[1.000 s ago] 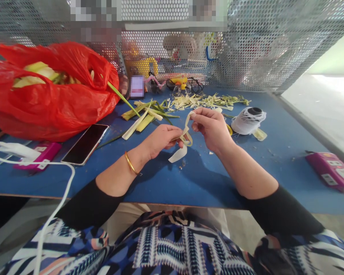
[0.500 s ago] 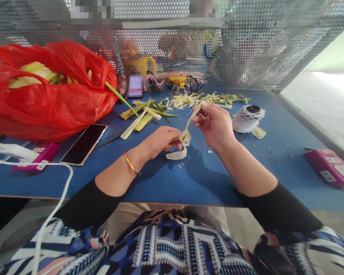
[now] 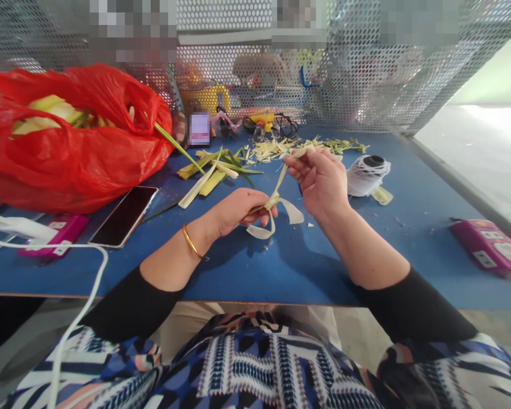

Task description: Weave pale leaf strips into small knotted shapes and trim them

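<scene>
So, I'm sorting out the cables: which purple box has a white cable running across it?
The left purple box, beside the flat phone; the white cable crosses it. The right purple box has none over it.

the bag (image 3: 123, 153) is bright red, the table (image 3: 234, 278) plain blue, and the shirt (image 3: 255, 369) has a busy navy-white-peach pattern.

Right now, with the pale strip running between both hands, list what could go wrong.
The thin strip looks drawn straight between the left hand and the right hand, so it might tear. Its bunched part could loosen if the left hand slips. The white cable beside the left sleeve may snag.
</scene>
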{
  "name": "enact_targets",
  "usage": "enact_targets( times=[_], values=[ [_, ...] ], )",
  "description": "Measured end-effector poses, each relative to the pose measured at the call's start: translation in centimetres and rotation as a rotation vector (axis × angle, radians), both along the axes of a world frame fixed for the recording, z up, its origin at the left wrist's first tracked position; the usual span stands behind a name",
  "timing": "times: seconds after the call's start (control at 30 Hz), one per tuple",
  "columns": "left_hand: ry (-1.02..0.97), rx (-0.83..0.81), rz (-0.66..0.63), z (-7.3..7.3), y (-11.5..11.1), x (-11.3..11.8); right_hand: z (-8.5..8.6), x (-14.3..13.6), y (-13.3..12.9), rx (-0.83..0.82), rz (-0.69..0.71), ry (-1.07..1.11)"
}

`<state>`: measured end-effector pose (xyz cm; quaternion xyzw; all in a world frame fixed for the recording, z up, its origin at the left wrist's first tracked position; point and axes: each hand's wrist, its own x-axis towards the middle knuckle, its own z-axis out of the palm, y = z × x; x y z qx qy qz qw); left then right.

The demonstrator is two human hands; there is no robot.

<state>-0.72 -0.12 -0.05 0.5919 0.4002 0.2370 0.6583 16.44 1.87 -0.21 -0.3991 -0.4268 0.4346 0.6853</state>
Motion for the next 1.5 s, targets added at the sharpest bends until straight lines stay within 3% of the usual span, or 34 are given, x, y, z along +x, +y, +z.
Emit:
enact_targets(
  times=[0.37,0.57,0.77,0.83,0.93,1.27,1.4,1.5],
  values=[
    [-0.092,-0.022,0.03,-0.4,0.2,-0.1,-1.2,-0.5,0.4,0.046,0.018,-0.016],
    [-0.208,-0.093,0.126,-0.6,0.5,-0.2,-1.0,0.5,0.7,-0.074,-0.022,-0.344],
    [-0.304,-0.154,0.21,-0.4,0.8,-0.3,0.3,1.1,-0.1,0.062,0.29,-0.742],
    [-0.32,-0.16,0.219,-0.3,0.7,-0.3,0.1,1.0,-0.2,0.085,0.321,-0.804],
    [-0.333,-0.17,0.221,-0.2,0.6,-0.3,-0.2,0.8,-0.2,0.156,0.248,-0.843],
    [-0.291,-0.181,0.205,-0.2,0.5,-0.1,0.1,0.7,-1.1,0.357,-0.224,-1.159],
    [-0.294,-0.189,0.24,-0.1,0.4,0.0,-0.4,0.7,-0.8,0.326,-0.234,-1.223],
    [-0.333,-0.224,0.319,-0.2,0.5,0.1,0.0,0.8,-0.8,0.283,-0.24,-1.124]
  ],
)
